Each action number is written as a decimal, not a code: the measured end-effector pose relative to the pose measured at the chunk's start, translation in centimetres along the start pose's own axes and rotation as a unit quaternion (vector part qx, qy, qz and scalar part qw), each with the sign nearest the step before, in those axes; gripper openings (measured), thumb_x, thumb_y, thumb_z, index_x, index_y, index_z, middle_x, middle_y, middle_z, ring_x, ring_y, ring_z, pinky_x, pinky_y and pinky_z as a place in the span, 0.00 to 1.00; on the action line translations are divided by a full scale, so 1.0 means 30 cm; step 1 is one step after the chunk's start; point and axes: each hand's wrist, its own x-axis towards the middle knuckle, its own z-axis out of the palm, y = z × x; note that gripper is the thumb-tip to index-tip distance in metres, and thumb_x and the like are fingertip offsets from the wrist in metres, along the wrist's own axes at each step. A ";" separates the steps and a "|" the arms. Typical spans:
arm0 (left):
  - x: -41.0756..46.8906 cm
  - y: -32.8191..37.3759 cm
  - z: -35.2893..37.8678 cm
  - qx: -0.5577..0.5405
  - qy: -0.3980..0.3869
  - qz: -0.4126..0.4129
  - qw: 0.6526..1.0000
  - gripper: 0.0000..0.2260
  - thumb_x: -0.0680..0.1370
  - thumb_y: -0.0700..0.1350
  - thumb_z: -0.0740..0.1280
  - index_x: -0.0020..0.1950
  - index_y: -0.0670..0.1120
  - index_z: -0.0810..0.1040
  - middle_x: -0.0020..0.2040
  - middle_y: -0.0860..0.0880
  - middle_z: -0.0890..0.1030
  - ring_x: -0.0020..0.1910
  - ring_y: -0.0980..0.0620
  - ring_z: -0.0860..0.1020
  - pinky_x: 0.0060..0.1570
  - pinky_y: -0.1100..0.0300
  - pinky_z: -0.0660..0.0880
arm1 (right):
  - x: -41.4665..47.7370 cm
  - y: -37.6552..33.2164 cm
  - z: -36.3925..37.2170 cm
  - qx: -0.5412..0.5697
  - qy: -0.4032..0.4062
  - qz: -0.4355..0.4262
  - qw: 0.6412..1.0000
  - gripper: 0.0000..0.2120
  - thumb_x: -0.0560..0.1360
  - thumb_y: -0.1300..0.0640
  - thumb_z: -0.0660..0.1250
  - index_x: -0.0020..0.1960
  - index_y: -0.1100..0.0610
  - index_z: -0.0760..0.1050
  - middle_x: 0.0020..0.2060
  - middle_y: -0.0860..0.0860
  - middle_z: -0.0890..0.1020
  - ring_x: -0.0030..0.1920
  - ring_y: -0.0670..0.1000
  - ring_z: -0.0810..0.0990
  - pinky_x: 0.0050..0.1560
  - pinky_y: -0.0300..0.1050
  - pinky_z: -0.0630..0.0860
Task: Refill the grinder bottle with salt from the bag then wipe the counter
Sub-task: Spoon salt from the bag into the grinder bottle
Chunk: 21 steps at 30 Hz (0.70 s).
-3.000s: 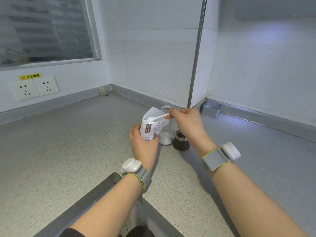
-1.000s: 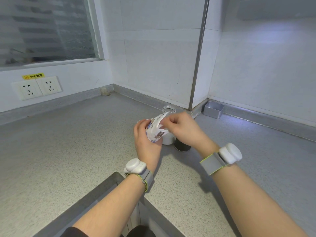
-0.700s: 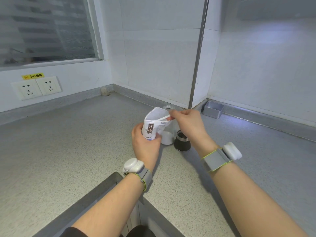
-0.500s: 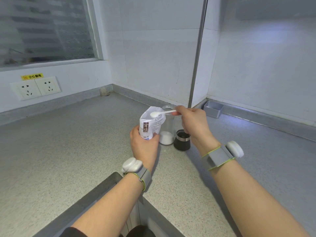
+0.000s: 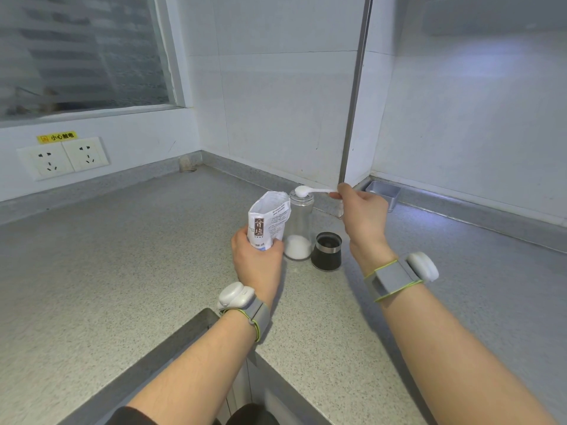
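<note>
Fingers (image 5: 343,191) of the right hand (image 5: 363,216) pinch a small white plastic spoon (image 5: 303,190) heaped with salt over the mouth of the clear glass grinder bottle (image 5: 302,219), upright on the speckled grey counter (image 5: 122,256). The left hand (image 5: 257,262) grips an open white paper salt bag (image 5: 269,220) just left of it; a black grinder cap (image 5: 326,251) stands right.

Cool, even, fairly bright light fills the frame. A bluish glare patch blooms on the white tiled wall (image 5: 484,56) at right. Soft shadow lies beneath the right forearm (image 5: 460,348) on the grey speckled table (image 5: 92,271). The frosted window (image 5: 82,50) looks hazy. Print on the white paper salt bag (image 5: 270,222) is sharp; the small white plastic spoon (image 5: 302,191) bleaches out. Wide-angle distortion bends the edges.
</note>
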 end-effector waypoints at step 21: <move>-0.004 0.013 -0.004 0.000 0.002 0.002 1.000 0.19 0.67 0.36 0.74 0.57 0.41 0.75 0.55 0.42 0.76 0.48 0.46 0.78 0.47 0.52 0.77 | -0.020 -0.008 -0.029 -0.238 0.021 -0.498 0.833 0.09 0.78 0.51 0.69 0.46 0.55 0.85 0.28 0.47 0.79 0.28 0.48 0.74 0.29 0.44 0.72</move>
